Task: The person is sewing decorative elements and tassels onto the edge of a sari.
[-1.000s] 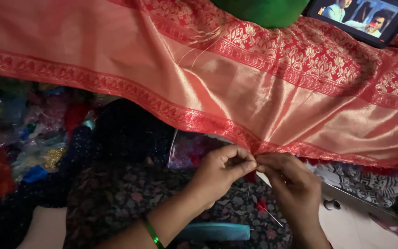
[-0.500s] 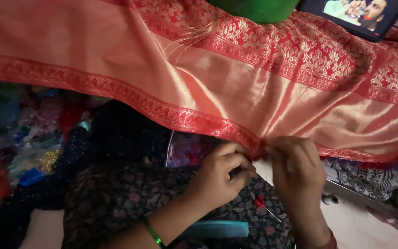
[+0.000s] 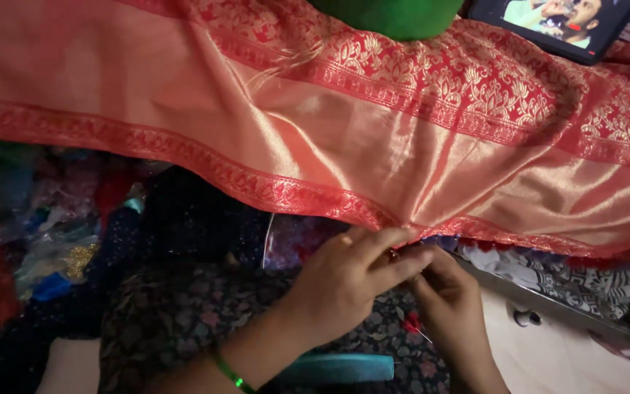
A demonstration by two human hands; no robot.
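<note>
A green rounded cushion-like object (image 3: 395, 14) rests at the top edge. Just beside it, at the upper right, a dark-framed tablet screen (image 3: 552, 22) shows a video. A heap of mixed coloured fabric scraps (image 3: 30, 226) occupies the left side. A teal flat plastic bar (image 3: 344, 367) lies at the bottom centre. Black-and-white patterned cloth (image 3: 555, 273) lies at the right.

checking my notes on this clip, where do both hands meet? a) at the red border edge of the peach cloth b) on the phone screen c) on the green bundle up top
a: the left hand and right hand pinch together at the red border of the peach cloth.
</note>
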